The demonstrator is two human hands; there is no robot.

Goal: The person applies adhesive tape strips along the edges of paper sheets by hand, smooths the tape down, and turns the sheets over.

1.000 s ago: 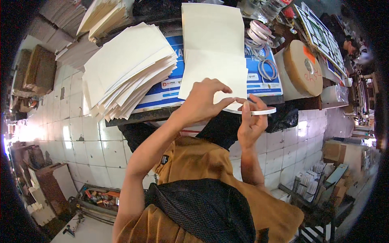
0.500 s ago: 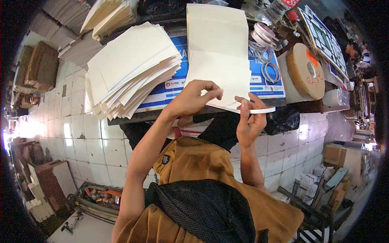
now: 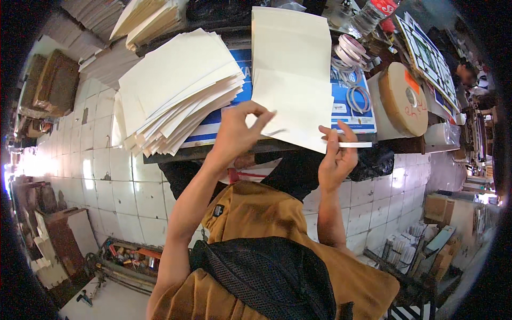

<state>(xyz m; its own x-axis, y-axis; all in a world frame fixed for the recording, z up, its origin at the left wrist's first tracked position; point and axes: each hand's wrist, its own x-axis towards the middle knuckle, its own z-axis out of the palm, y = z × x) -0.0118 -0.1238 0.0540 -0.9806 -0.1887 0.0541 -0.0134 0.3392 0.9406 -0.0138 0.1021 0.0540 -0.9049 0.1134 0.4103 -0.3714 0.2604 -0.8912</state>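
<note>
Cream paper sheets (image 3: 293, 88) lie in front of me, one overlapping another, with the near edge at the table's front. Over the left side of the near sheet is my left hand (image 3: 238, 130), its thumb and forefinger pinched together. Whatever they hold, if anything, is too small to make out; a small dark mark or shadow shows just below them. At the sheet's near right corner, my right hand (image 3: 338, 157) grips a narrow white tape roll (image 3: 358, 144), seen edge-on. To the left rises a fanned stack of cream sheets (image 3: 176, 80).
Blue printed sheets (image 3: 341, 120) cover the tabletop under the paper. Several thin tape rolls (image 3: 350, 52) sit at the right, beside a large brown reel (image 3: 401, 98). Farther back are a clear plastic bottle (image 3: 368, 18) and another paper pile (image 3: 146, 21).
My left hand has shifted left, away from my right hand. The tape roll in my right hand has tilted and now shows a thinner edge. The view has moved slightly.
</note>
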